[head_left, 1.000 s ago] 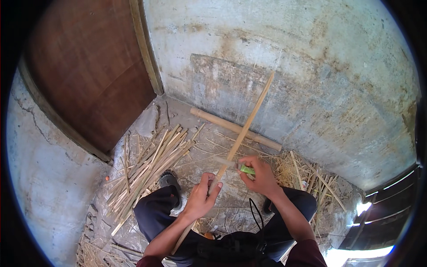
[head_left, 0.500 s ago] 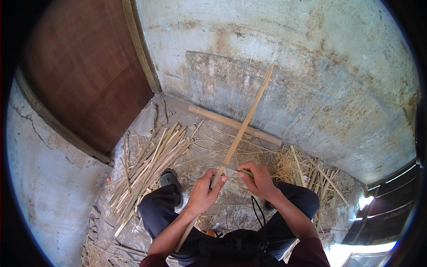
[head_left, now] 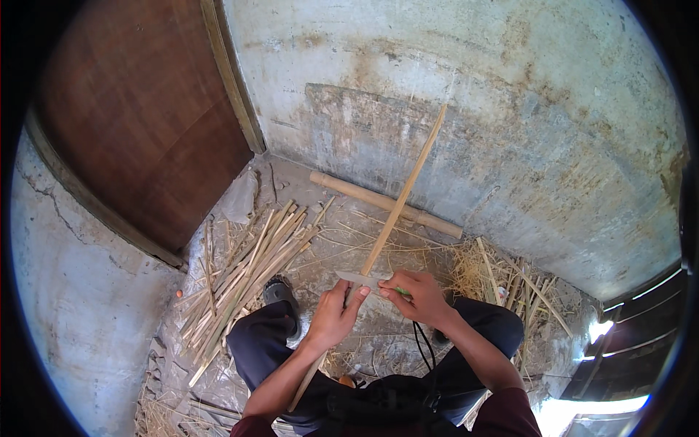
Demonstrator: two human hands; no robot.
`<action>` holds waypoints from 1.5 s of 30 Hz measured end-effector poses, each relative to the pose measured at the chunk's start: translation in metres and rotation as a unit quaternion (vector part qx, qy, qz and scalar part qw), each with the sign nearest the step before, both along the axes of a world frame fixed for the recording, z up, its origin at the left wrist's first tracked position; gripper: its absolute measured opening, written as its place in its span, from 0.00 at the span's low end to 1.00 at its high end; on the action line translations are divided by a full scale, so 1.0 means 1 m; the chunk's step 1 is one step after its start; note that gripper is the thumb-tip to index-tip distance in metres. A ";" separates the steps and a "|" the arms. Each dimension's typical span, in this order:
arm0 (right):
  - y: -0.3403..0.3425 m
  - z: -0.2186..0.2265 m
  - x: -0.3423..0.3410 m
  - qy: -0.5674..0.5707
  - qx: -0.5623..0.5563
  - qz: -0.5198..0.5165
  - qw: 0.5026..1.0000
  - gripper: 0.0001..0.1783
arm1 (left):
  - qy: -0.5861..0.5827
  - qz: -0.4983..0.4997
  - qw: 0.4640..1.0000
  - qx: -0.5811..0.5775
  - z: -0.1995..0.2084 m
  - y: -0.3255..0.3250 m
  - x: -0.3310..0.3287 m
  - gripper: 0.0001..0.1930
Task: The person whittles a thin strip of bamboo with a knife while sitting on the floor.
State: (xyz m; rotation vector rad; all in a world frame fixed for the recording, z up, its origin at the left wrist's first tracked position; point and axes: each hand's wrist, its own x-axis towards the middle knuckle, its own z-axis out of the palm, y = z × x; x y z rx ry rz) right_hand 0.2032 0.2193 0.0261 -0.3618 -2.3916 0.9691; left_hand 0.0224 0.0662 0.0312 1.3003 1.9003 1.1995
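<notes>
Compared with half a second ago, the right hand (head_left: 416, 297), grip closed on a green-handled knife (head_left: 351, 277), has drawn inward; the blade seemingly crosses the wooden strip (head_left: 397, 207) gripped by the left hand (head_left: 332, 317). Beyond lies a pole (head_left: 349, 191); sticks (head_left: 251, 273) lie leftward.

No text, label, brand, number or sign can be read here, whether at the fingers (head_left: 399, 279), to the left or right of them, or farther beyond them.
</notes>
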 end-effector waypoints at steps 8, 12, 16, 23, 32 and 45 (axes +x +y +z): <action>0.000 -0.004 -0.001 0.073 0.009 0.030 0.997 0.07 | -0.001 0.002 1.000 0.011 -0.011 0.001 0.000 0.21; -0.001 -0.002 -0.002 0.070 0.008 0.030 0.997 0.07 | 0.008 0.010 1.000 0.013 -0.009 0.000 0.002 0.21; -0.001 -0.001 -0.001 0.069 -0.016 0.025 0.997 0.06 | -0.019 0.010 1.000 -0.004 -0.006 0.000 0.002 0.20; -0.002 0.003 0.000 0.039 -0.034 0.016 0.999 0.07 | -0.010 0.015 1.000 -0.019 -0.011 0.001 0.003 0.24; -0.002 0.001 -0.002 0.055 -0.066 0.020 0.996 0.07 | -0.077 -0.012 0.995 -0.057 -0.008 -0.003 0.000 0.22; -0.005 0.004 -0.001 0.084 -0.034 0.007 0.996 0.06 | -0.084 -0.020 0.995 -0.056 -0.006 0.001 0.001 0.21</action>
